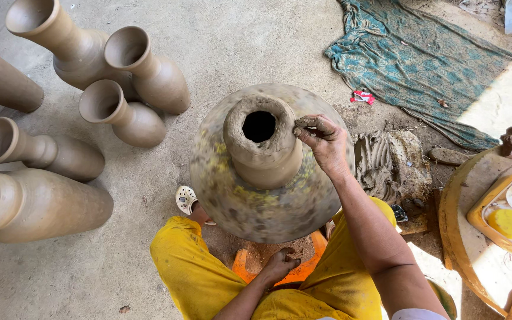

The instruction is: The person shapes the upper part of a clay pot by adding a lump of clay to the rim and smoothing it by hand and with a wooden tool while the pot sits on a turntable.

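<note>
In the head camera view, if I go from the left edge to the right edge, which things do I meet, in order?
Group of unfired clay vases → big round pot with a wet clay neck → right hand at that neck → lump of grey clay → teal patterned cloth → round wooden table → tray with a yellow sponge.

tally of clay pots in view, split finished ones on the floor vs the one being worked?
Finished clay vases on the floor, at left: 7
Large pot being worked, right hand at its neck: 1
Total: 8

Two vases at the left edge are cut off by the frame, so more may lie beyond it.
</note>
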